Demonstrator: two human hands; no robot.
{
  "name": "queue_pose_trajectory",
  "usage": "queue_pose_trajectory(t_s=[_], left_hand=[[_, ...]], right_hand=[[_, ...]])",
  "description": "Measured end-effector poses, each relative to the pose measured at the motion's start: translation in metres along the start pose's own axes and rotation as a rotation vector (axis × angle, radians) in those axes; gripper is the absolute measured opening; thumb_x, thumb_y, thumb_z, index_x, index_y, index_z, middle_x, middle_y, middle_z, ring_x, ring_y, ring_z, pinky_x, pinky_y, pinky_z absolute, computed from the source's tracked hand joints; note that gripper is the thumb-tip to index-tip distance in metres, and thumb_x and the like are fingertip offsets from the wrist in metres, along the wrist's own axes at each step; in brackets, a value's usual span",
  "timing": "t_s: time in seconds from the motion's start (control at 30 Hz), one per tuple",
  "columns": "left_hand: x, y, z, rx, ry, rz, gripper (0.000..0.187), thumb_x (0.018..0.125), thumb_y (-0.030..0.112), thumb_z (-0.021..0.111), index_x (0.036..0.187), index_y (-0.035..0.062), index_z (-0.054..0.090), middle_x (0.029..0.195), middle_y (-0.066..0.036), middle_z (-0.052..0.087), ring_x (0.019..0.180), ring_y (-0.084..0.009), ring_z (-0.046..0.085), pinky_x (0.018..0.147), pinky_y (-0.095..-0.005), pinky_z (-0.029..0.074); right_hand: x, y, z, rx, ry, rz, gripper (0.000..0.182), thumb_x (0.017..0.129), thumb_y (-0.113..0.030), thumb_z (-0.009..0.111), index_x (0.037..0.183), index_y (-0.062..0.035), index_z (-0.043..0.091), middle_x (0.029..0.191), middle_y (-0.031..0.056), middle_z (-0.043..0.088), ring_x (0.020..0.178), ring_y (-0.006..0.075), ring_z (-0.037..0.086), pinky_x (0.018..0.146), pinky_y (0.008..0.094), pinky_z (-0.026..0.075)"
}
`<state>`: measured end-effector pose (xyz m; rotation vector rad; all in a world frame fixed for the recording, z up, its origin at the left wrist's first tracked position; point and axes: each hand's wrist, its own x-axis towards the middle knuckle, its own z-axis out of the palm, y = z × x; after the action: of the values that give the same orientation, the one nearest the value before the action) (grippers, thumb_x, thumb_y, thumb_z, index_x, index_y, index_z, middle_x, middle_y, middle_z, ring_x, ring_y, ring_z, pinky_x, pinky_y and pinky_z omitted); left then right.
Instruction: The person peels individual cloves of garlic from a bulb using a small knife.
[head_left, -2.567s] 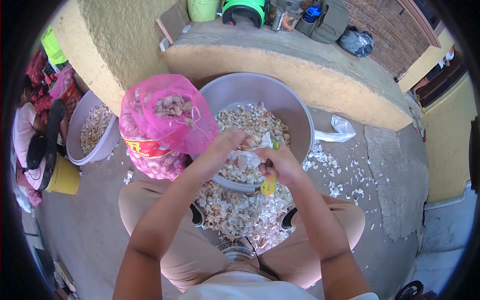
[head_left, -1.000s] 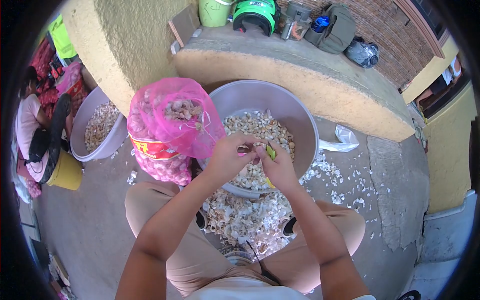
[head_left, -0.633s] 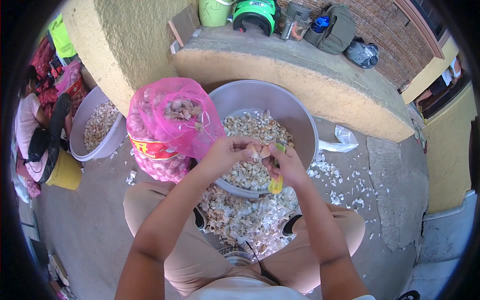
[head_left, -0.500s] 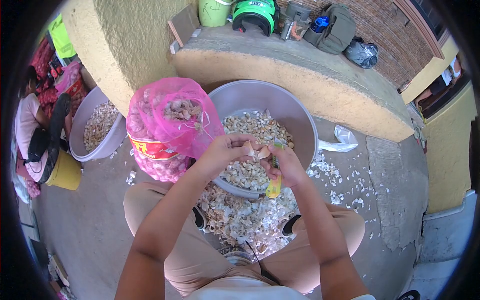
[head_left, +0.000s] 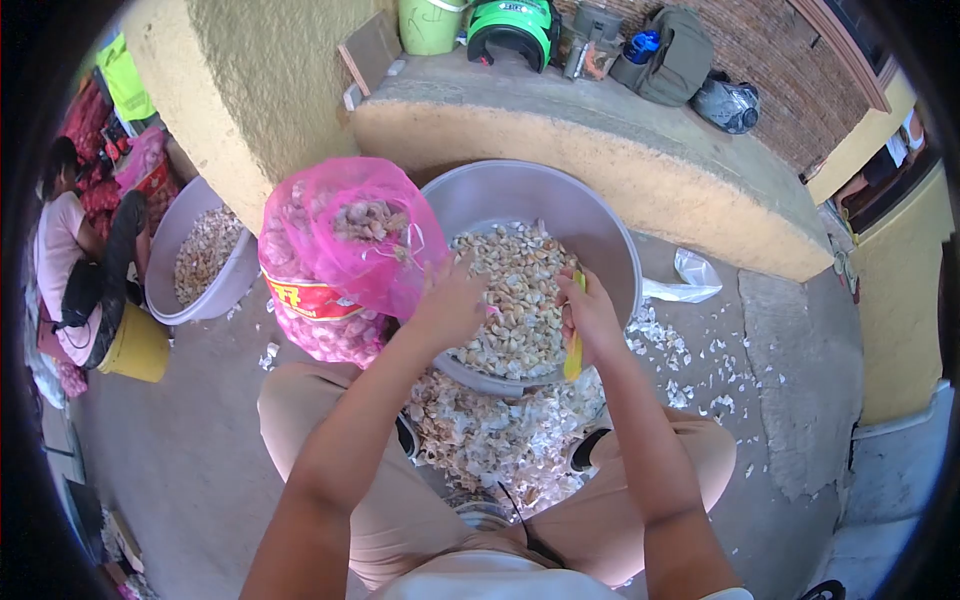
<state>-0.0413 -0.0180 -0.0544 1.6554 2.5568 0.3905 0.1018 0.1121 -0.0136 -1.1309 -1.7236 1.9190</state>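
Garlic cloves lie in a wide grey-lilac basin in front of me. My left hand is over the basin's left side, beside the pink mesh bag; its fingers are spread and no clove shows in them. On the basin's right side, my right hand is closed around a slim yellow-green utility knife, its yellow end pointing down toward me. The blade cannot be made out. The pink mesh bag, full of garlic bulbs, stands against the basin.
Papery garlic skins are heaped between my feet and scattered right. At left, a person sits on a yellow bucket by another basin of garlic. A ledge behind holds a green helmet and a backpack.
My hands were together over the basin with garlic pieces between them. They have moved apart, left hand toward the bag and right hand rightward with the knife. The garlic pieces have left my fingers.
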Motion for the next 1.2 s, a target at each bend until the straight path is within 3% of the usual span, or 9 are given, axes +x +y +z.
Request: queue_pose_trajectory(t_s=[0.1,0.17,0.23,0.3,0.43,0.8,0.97,1.07,1.2], left_hand=[[0.006,-0.016,-0.036,-0.087,0.070,0.074,0.030,0.073,0.016,0.054,0.101,0.0056,0.054,0.110,-0.018,0.049,0.105,-0.0330,0.044,0.090,-0.0414,0.034],[0.006,-0.029,-0.068,0.007,0.163,-0.070,0.021,0.076,0.018,0.046,0.085,0.0040,0.059,0.092,-0.016,0.058,0.093,-0.0300,0.054,0.084,-0.0466,0.037],[0.018,-0.075,-0.065,-0.058,0.159,-0.210,0.023,0.076,0.017,0.045,0.084,0.0011,0.060,0.082,-0.017,0.060,0.082,-0.0321,0.058,0.075,-0.0431,0.044],[0.041,-0.140,-0.047,0.096,0.026,-0.232,0.025,0.076,0.018,0.046,0.085,-0.0003,0.060,0.082,-0.020,0.060,0.076,-0.0340,0.059,0.067,-0.0419,0.046],[0.075,-0.217,-0.032,0.060,-0.167,-0.228,0.027,0.074,0.023,0.048,0.084,0.0020,0.061,0.087,-0.022,0.058,0.080,-0.0348,0.057,0.073,-0.0421,0.044],[0.087,-0.250,-0.011,0.307,-0.311,-0.593,0.040,0.077,0.027,0.045,0.109,0.0046,0.054,0.112,-0.016,0.052,0.101,-0.0309,0.053,0.086,-0.0401,0.041],[0.067,-0.360,-0.005,0.451,-0.057,-0.511,0.034,0.076,0.021,0.048,0.105,0.0051,0.056,0.109,-0.015,0.055,0.099,-0.0277,0.054,0.080,-0.0375,0.045],[0.073,-0.416,-0.013,0.604,-0.203,-0.194,0.037,0.083,0.023,0.039,0.116,0.0096,0.048,0.114,-0.013,0.052,0.101,-0.0272,0.052,0.089,-0.0346,0.039],[0.083,-0.363,-0.023,0.478,-0.385,-0.565,0.039,0.083,0.023,0.040,0.121,0.0123,0.044,0.125,-0.011,0.043,0.114,-0.0239,0.041,0.096,-0.0347,0.031]], right_hand=[[-0.005,-0.003,-0.007,-0.086,-0.020,-0.024,0.033,0.081,-0.016,0.051,0.110,-0.0045,0.042,0.065,0.0005,0.045,0.042,0.0048,0.035,0.037,0.0211,0.032],[-0.013,-0.009,-0.008,-0.160,-0.033,-0.044,0.032,0.080,-0.014,0.051,0.110,-0.0048,0.044,0.066,0.0000,0.044,0.043,0.0048,0.036,0.038,0.0213,0.031],[-0.022,-0.016,-0.011,-0.217,-0.039,-0.047,0.031,0.080,-0.013,0.051,0.109,-0.0053,0.045,0.068,0.0001,0.045,0.044,0.0047,0.036,0.038,0.0215,0.031],[-0.028,-0.017,-0.019,-0.409,-0.061,-0.181,0.033,0.078,-0.015,0.052,0.108,-0.0048,0.046,0.071,0.0046,0.048,0.055,0.0112,0.046,0.050,0.0258,0.038],[-0.059,-0.042,-0.023,-0.463,-0.097,-0.178,0.032,0.077,-0.016,0.051,0.107,-0.0040,0.047,0.076,0.0065,0.049,0.068,0.0149,0.049,0.064,0.0285,0.041],[-0.057,-0.056,-0.033,-0.176,-0.044,-0.192,0.030,0.079,-0.007,0.041,0.107,-0.0002,0.050,0.076,0.0017,0.042,0.061,0.0081,0.040,0.058,0.0226,0.036],[-0.052,-0.060,-0.032,-0.083,-0.085,-0.144,0.030,0.081,-0.008,0.041,0.107,0.0010,0.051,0.076,0.0012,0.044,0.063,0.0073,0.041,0.058,0.0211,0.036],[-0.047,-0.059,-0.030,-0.094,-0.109,-0.095,0.027,0.084,-0.010,0.041,0.107,0.0001,0.052,0.076,0.0009,0.045,0.063,0.0064,0.041,0.058,0.0199,0.035],[-0.042,-0.059,-0.028,-0.165,-0.156,-0.051,0.024,0.087,-0.014,0.042,0.103,-0.0008,0.053,0.072,-0.0006,0.045,0.063,0.0058,0.041,0.058,0.0192,0.035]])
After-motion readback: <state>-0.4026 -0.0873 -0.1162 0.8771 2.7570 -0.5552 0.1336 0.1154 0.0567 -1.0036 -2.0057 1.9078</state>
